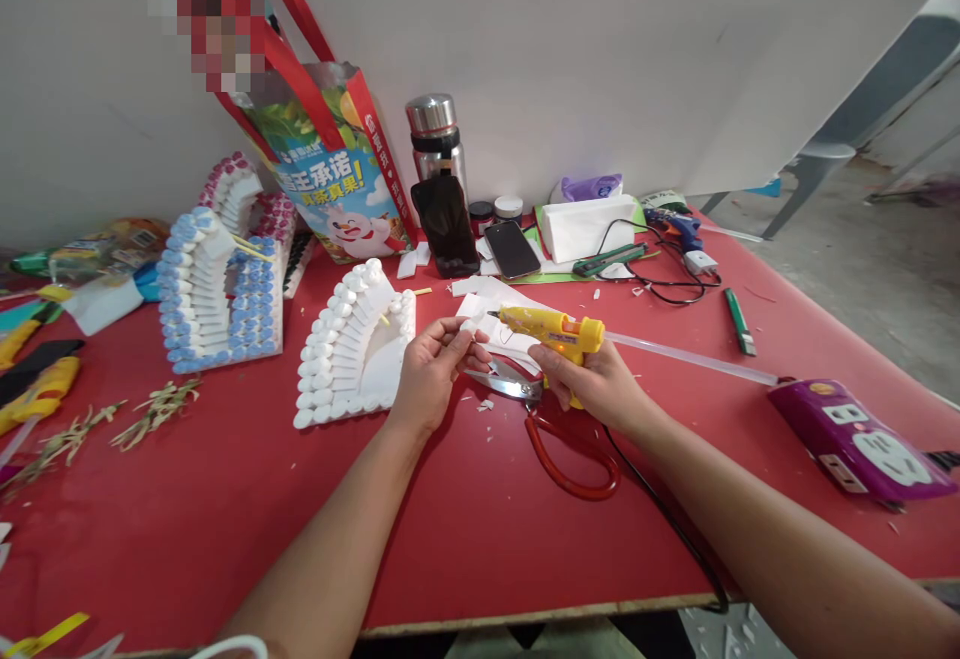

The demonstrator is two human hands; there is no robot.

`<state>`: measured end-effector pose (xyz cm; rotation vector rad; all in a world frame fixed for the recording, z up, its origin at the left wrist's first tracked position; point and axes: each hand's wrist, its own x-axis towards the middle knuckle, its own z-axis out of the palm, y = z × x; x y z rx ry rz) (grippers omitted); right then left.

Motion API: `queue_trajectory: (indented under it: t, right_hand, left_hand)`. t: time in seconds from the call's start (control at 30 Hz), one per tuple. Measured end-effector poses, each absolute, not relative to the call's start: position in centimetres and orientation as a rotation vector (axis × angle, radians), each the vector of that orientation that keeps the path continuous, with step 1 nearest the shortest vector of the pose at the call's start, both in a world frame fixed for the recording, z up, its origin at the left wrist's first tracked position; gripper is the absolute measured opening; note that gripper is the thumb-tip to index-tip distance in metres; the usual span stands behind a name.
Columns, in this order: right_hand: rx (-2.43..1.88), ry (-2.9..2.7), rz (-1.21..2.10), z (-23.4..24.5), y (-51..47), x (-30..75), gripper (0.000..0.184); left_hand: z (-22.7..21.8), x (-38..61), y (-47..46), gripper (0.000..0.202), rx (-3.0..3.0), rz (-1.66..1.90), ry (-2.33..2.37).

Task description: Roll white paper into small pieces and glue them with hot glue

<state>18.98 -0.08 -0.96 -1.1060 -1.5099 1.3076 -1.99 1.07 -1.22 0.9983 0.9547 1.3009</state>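
My right hand [589, 379] is wrapped round the handle of a yellow hot glue gun [544, 327], with a long clear glue stick [690, 357] sticking out of its back. The gun's nozzle points left, right at a small white piece [474, 327] pinched in the fingers of my left hand [439, 364]. Whether the tip touches the piece I cannot tell. Just left of that hand stands a white arched model [337, 349] with rounded white knobs along its edge. Scissors with red handles [574, 469] lie under my hands, their blades partly covered.
A blue-and-white arched model [255, 309] and a pink one [225, 184] stand at the left. Behind are a gift bag [330, 169], a steel flask [433, 119] and phones [446, 229]. A purple power strip [855, 439] and a green cutter [739, 321] lie at right.
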Motion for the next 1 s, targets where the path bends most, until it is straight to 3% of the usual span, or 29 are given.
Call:
queue_trajectory:
  t: [0.53, 1.0]
  right_hand:
    - [-1.046, -1.555, 1.353, -0.87, -0.39, 19.06, 0.025]
    - [-1.144, -1.62, 1.312, -1.74, -0.3, 19.25, 0.032]
  left_hand:
    - [-1.28, -2.31, 1.21, 0.021, 0.808, 1.211, 0.825]
    - [-1.1, -2.3, 1.23, 0.018, 0.769, 1.193, 0.796]
